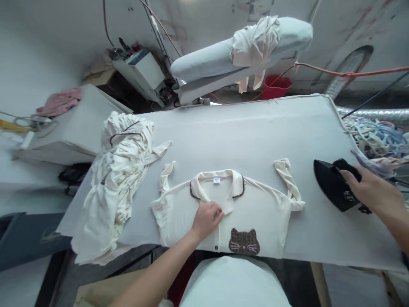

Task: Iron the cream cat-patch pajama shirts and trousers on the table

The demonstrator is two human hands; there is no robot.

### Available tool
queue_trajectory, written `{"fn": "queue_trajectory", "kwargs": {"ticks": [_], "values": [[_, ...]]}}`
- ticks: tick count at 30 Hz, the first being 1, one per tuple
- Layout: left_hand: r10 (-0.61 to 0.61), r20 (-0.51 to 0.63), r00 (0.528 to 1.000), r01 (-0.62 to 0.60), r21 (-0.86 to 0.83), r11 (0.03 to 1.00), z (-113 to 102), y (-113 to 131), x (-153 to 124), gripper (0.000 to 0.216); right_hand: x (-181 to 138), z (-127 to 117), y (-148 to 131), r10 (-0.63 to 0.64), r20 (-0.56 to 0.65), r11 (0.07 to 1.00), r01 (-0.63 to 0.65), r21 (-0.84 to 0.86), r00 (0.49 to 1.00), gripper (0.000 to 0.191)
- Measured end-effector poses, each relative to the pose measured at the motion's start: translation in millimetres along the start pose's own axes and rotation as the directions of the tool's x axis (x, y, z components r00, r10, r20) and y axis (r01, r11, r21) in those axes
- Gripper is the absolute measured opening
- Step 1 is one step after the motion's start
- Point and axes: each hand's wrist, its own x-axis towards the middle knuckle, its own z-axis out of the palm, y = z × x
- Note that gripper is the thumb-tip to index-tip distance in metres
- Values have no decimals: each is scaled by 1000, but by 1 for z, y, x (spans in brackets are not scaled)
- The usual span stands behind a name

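Observation:
A cream shirt (204,226) with a dark-trimmed collar lies face up on the padded ironing table (243,132), its sleeves folded upward. On its chest sits a brown leopard-print cat patch (244,241). My left hand (207,219) pinches the front placket just below the open collar, fingers closed on the cloth. At the table's right side my right hand (367,187) grips the handle of a black iron (335,183), which is apart from the shirt.
A heap of cream garments (124,170) lies on the table's left end. Behind stands a padded sleeve board (204,59) draped with cloth (255,42). A red bucket (276,86) is beyond the table, and coloured fabric strips (377,136) pile at the right. An orange hose (351,73) crosses behind.

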Motion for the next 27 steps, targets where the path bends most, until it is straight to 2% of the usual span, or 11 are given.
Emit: {"fn": "queue_trajectory", "kwargs": {"ticks": [2,4,6,8,11,13,16,19,22,25,27], "values": [[13,43,999,-9,-104,995,1,-7,-4,22,-8,-7,-8,17,309,999,-28,33,951,45],[-81,-21,996,74,-235,969,-4,-7,17,22,-39,-7,-38,-128,458,990,89,105,880,39],[-199,-70,978,162,-355,921,-10,0,56,19,-79,0,-84,-272,476,962,240,128,837,39],[-286,32,958,271,-436,858,-13,12,100,19,-113,16,-135,-302,498,951,291,102,813,40],[-307,261,915,398,-457,796,-8,27,156,26,-132,46,-196,-284,525,957,271,103,802,37],[-278,307,910,394,-435,810,-4,30,178,23,-129,59,-219,-231,498,973,195,123,836,39],[-235,362,902,378,-400,835,-2,23,191,15,-125,63,-232,-156,457,983,93,157,876,45],[-181,403,897,341,-371,864,-7,15,196,16,-144,62,-243,-215,490,966,109,236,845,46],[-123,422,898,279,-332,901,-10,15,203,17,-184,72,-264,-252,535,960,137,245,806,39],[-73,427,901,214,-293,932,-13,21,210,15,-210,89,-284,-208,545,977,142,161,812,33],[-48,407,912,177,-285,942,-22,20,207,12,-203,96,-291,-175,523,980,97,174,834,35]]}}
